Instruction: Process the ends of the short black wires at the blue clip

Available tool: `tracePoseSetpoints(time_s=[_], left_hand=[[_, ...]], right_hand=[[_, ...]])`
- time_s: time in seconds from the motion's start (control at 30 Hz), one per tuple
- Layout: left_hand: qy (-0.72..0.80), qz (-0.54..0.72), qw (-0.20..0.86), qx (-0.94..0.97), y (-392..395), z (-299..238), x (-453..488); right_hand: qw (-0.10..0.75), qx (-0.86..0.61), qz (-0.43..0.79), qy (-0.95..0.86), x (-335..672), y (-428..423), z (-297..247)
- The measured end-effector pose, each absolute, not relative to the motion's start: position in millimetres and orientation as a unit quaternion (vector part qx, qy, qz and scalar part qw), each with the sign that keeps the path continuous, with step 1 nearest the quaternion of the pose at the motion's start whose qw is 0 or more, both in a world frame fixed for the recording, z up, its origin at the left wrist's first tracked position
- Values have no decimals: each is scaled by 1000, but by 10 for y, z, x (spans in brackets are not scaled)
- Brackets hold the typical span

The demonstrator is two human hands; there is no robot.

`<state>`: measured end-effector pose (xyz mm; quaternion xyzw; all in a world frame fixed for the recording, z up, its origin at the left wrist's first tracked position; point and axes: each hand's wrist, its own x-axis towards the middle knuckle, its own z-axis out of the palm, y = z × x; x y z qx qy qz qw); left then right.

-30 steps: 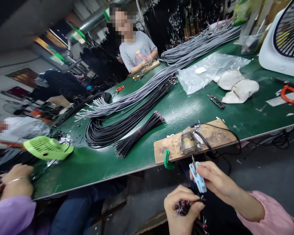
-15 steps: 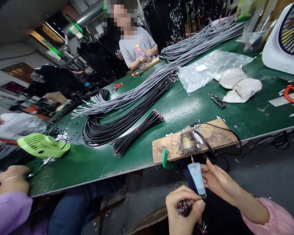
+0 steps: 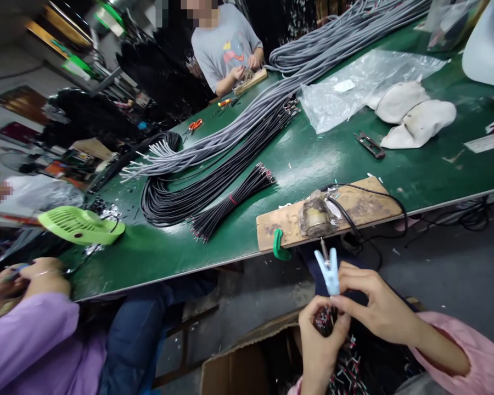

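My left hand (image 3: 319,343) is closed round a bundle of thin black cables (image 3: 325,318) with red and white stripped ends. Just above its fingertips stands a light blue clothespin (image 3: 331,277), its two legs spread upward. My right hand (image 3: 364,293) pinches at the clothespin's lower right side; its fingertips meet those of the left hand. Beyond the clothespin, a thin metal tip (image 3: 323,246) points down from a taped metal holder (image 3: 318,216) on a wooden board (image 3: 368,206). What the clothespin's jaws grip is hidden by my fingers.
A green clamp (image 3: 279,245) sits at the board's left end on the green table (image 3: 214,260). Black cables (image 3: 185,203), grey cables (image 3: 230,145), thread snips (image 3: 369,145) and a green fan (image 3: 80,226) lie there. Below is a cardboard box (image 3: 234,373). Two co-workers sit nearby.
My right hand's fingers have closed in at the clothespin, which has turned so both legs show. The left hand has come up slightly. The whole view has shifted, showing more of the box.
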<state>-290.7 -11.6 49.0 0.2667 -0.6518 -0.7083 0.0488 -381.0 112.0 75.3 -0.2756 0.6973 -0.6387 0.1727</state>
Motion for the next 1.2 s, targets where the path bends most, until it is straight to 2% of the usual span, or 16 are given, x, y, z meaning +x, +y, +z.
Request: tracePoseSetpoints(time_s=[0.2, 0.3, 0.4, 0.53, 0.87, 1.2], left_hand=[[-551, -782, 56, 284, -113, 387, -2835], [-506, -812, 72, 283, -82, 394, -2823], [-495, -818, 81, 281, -71, 412, -2831], [-514, -807, 68, 284, -88, 371, -2812], [-613, -730, 57, 297, -104, 368, -2790], [-685, -687, 78, 229, -187, 450, -2851]], right_hand=[[199, -189, -674, 686, -3682, 1135, 526], [210, -194, -683, 672, -3619, 1157, 474], [181, -214, -678, 679, -3607, 1184, 486], [123, -252, -670, 688, -3625, 1210, 555], [63, -266, -635, 723, -3610, 1212, 563], [76, -270, -627, 727, -3619, 1250, 625]])
